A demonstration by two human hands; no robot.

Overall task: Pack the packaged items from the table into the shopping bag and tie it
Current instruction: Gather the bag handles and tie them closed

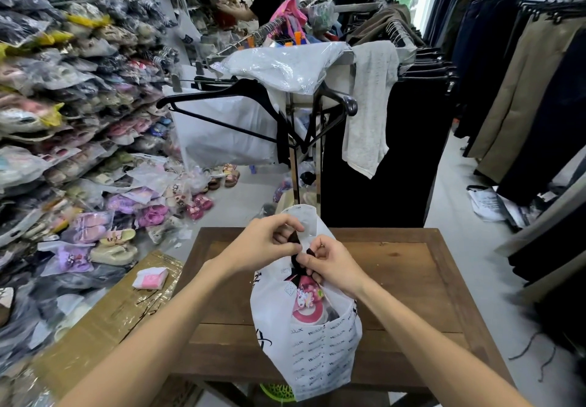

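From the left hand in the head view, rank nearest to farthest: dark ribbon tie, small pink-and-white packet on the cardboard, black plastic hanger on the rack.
1. Dark ribbon tie, pinched in the left hand.
2. Small pink-and-white packet, lower left on the cardboard.
3. Black plastic hanger, farther back on the rack.

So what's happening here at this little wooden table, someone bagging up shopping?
Yes. A person is closing a white shopping bag that stands on the wooden table. The left hand and the right hand each pinch a dark part at the bag's mouth, apparently its handles, drawing them together to tie. A pink packaged item shows through the gap in the bag. No other packages lie on the table, so packing looks done; the knot does not look finished.
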